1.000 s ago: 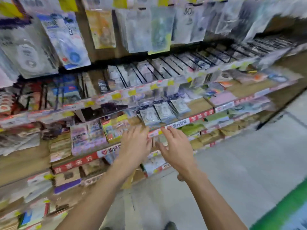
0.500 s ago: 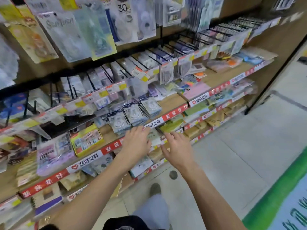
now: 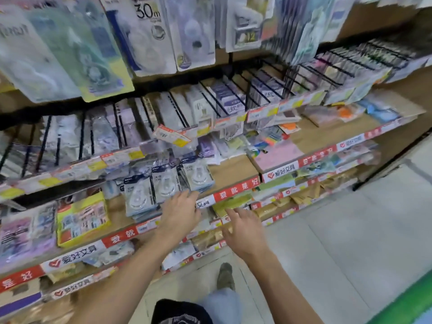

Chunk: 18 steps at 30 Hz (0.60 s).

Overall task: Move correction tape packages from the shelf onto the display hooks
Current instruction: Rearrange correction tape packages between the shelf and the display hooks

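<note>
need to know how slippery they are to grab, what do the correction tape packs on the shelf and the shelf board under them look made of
Correction tape packs: apparently clear glossy plastic blisters on printed card backings; the white dispensers show through, with dark printed tops.
Shelf board: looks like matte tan wood or laminate, plain and unreflective; blur leaves it open.

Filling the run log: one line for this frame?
phase: reach | left hand: open, at correction tape packages on shelf | right hand: open, empty | display hooks: nothing hung yet
</note>
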Motion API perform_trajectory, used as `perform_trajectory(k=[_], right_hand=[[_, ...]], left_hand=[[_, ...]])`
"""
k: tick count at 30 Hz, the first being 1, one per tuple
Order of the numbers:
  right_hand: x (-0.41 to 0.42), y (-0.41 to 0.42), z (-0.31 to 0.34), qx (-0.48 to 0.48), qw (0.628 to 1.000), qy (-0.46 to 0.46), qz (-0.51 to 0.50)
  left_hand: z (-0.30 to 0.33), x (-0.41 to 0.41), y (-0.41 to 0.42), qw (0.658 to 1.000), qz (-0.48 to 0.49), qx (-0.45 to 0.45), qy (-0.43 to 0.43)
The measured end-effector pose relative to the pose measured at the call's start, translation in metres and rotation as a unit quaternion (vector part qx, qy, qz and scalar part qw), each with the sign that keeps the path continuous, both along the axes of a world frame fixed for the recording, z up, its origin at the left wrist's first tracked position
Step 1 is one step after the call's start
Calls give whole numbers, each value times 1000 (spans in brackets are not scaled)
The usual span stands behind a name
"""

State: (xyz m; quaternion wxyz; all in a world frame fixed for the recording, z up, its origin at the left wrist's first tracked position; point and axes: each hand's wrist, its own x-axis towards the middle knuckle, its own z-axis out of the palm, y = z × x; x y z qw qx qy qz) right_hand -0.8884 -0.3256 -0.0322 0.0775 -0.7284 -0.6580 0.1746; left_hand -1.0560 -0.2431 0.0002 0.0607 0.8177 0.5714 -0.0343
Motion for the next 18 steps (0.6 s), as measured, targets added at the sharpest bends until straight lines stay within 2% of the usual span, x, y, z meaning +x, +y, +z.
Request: perform_trajectory(k=[3, 8, 12, 18], right_hand=[[15, 39, -8, 32, 998, -27, 37], [17, 106, -11, -9, 994, 9, 108], [15, 148, -18, -45, 990, 24, 130], [13, 210, -43, -92, 987, 54, 119]], left_hand=[[-3, 16, 21, 1000, 22, -13, 12], [-8, 22, 45, 997, 78, -8, -3], [-14, 24, 51, 993, 114, -4, 9], [-19, 28, 53, 983, 182, -14, -20]])
